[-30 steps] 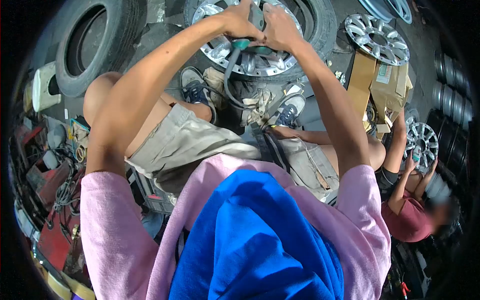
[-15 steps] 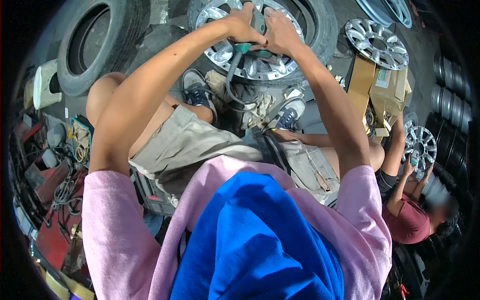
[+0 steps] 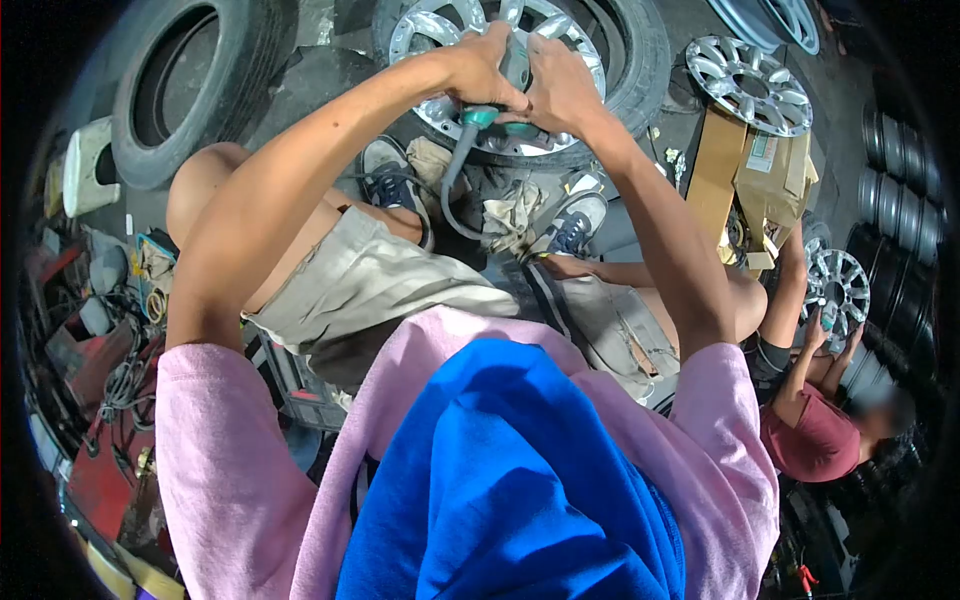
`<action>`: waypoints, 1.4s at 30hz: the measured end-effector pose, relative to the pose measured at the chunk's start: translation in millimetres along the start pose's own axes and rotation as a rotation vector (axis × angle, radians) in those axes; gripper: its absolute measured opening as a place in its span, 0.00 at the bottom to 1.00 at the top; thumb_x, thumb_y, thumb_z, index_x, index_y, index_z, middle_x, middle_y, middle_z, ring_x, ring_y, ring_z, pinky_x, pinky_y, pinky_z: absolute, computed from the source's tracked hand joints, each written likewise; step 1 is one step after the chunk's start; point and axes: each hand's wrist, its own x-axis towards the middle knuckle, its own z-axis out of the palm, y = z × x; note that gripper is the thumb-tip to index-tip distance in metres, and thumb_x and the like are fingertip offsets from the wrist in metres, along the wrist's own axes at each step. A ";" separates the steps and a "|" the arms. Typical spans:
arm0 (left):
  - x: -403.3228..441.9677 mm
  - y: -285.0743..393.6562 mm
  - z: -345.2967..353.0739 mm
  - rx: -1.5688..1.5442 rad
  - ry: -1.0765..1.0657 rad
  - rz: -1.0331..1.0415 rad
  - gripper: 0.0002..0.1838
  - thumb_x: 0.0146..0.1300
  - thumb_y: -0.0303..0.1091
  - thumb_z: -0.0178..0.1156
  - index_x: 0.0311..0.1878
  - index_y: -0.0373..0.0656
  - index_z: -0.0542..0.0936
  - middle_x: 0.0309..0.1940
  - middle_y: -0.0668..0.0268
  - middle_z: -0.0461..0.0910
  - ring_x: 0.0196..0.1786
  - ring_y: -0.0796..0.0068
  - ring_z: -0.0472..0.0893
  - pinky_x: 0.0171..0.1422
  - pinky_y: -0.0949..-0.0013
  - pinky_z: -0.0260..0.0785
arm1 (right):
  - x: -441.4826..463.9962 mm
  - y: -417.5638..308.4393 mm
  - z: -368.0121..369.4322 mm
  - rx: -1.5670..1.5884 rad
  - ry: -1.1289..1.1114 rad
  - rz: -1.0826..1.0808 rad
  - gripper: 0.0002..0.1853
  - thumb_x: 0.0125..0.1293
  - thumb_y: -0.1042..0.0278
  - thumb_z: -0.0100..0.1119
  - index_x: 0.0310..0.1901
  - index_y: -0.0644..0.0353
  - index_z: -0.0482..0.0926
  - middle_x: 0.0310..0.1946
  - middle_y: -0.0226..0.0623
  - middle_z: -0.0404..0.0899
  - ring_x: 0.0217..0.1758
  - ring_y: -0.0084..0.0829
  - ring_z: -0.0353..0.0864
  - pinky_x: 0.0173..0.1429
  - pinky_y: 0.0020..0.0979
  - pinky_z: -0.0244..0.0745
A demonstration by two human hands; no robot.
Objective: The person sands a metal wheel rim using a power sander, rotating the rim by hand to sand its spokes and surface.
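Note:
My left hand (image 3: 482, 72) wraps around a green-and-grey corded power tool (image 3: 517, 62) at the top of the view. My right hand (image 3: 558, 88) grips the same tool from the other side. The tool sits over the near-centre part of a silver alloy wheel (image 3: 425, 32), which lies flat on a black tyre (image 3: 645, 65). A thick grey cord (image 3: 450, 190) leaves the tool's green end and curves down between my shoes. The tool's underside is hidden, so its exact kind does not show.
A large tyre (image 3: 135, 110) leans at the left. Tools and cables (image 3: 125, 385) crowd the lower left. At the right, another wheel face (image 3: 748, 85) rests above a cardboard box (image 3: 770, 185). A co-worker in a maroon shirt (image 3: 815, 435) handles a wheel (image 3: 838, 290). Rags (image 3: 515, 212) lie between my shoes.
Both hands and the tool have shifted slightly toward me over the wheel, and the cord has moved with them. The whole view has also shifted a little.

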 end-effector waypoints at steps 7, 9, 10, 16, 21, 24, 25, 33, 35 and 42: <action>-4.3 2.5 -9.5 -0.038 -0.044 -0.028 0.59 0.41 0.51 0.81 0.72 0.33 0.62 0.55 0.39 0.78 0.58 0.47 0.81 0.61 0.56 0.76 | -2.3 -7.0 0.5 -0.061 0.145 -0.037 0.48 0.37 0.30 0.82 0.46 0.73 0.83 0.49 0.48 0.78 0.59 0.51 0.77 0.58 0.51 0.74; -14.2 6.1 -5.1 -0.061 -0.059 -0.052 0.53 0.44 0.48 0.80 0.71 0.36 0.65 0.50 0.48 0.80 0.55 0.54 0.82 0.61 0.62 0.75 | -6.7 -14.6 -10.7 -0.063 0.066 -0.022 0.48 0.37 0.30 0.82 0.47 0.73 0.83 0.51 0.48 0.78 0.60 0.50 0.77 0.59 0.51 0.74; -12.5 2.2 -2.9 -0.061 -0.062 -0.052 0.53 0.44 0.48 0.80 0.71 0.36 0.65 0.50 0.48 0.80 0.55 0.54 0.82 0.61 0.62 0.75 | -8.6 -16.8 -14.7 -0.065 -0.008 0.003 0.48 0.38 0.30 0.82 0.48 0.72 0.84 0.53 0.47 0.78 0.61 0.50 0.77 0.59 0.51 0.74; 3.3 -5.6 -14.0 -0.029 0.029 0.008 0.62 0.34 0.47 0.79 0.74 0.31 0.61 0.58 0.36 0.77 0.57 0.45 0.81 0.61 0.56 0.77 | 13.2 -15.4 -5.6 -0.095 0.163 0.063 0.46 0.36 0.30 0.82 0.42 0.70 0.86 0.52 0.47 0.79 0.58 0.51 0.78 0.58 0.53 0.75; -6.8 13.1 3.2 0.067 -0.060 0.001 0.60 0.41 0.52 0.78 0.76 0.34 0.60 0.62 0.33 0.72 0.67 0.40 0.74 0.72 0.52 0.69 | -22.5 -15.6 -5.7 -0.011 0.176 0.023 0.45 0.35 0.33 0.85 0.39 0.72 0.83 0.50 0.48 0.78 0.55 0.54 0.78 0.57 0.51 0.75; -4.1 17.3 6.9 0.110 -0.027 0.044 0.60 0.40 0.52 0.78 0.75 0.37 0.61 0.60 0.34 0.72 0.67 0.38 0.73 0.72 0.51 0.69 | -30.7 -16.2 1.8 0.048 0.173 0.058 0.46 0.33 0.37 0.87 0.41 0.75 0.79 0.48 0.50 0.77 0.54 0.56 0.77 0.56 0.48 0.76; -0.7 17.1 6.1 0.139 -0.005 0.066 0.59 0.40 0.52 0.78 0.75 0.38 0.61 0.60 0.34 0.72 0.66 0.36 0.73 0.72 0.51 0.69 | -24.8 -12.6 8.1 0.055 0.215 0.100 0.47 0.33 0.37 0.87 0.42 0.74 0.78 0.47 0.50 0.77 0.55 0.55 0.77 0.56 0.49 0.76; 16.9 28.0 9.5 0.245 -0.112 0.067 0.62 0.41 0.55 0.78 0.78 0.43 0.56 0.64 0.31 0.69 0.69 0.30 0.73 0.71 0.48 0.71 | -36.8 -2.9 11.2 0.099 0.176 0.152 0.55 0.35 0.44 0.89 0.60 0.77 0.74 0.58 0.56 0.77 0.63 0.55 0.76 0.67 0.47 0.74; 1.2 41.9 13.5 0.229 -0.123 0.047 0.62 0.41 0.55 0.78 0.78 0.43 0.57 0.64 0.31 0.69 0.68 0.31 0.73 0.71 0.48 0.71 | -49.1 -2.3 15.3 0.128 0.203 0.139 0.56 0.35 0.45 0.89 0.62 0.78 0.73 0.58 0.57 0.77 0.63 0.57 0.76 0.68 0.48 0.72; 56.2 12.1 6.5 0.196 -0.065 0.135 0.63 0.41 0.55 0.81 0.78 0.43 0.60 0.68 0.34 0.68 0.66 0.36 0.78 0.67 0.49 0.75 | -15.0 22.2 43.8 0.159 0.315 0.195 0.45 0.38 0.41 0.88 0.52 0.70 0.83 0.51 0.49 0.77 0.58 0.53 0.78 0.62 0.51 0.76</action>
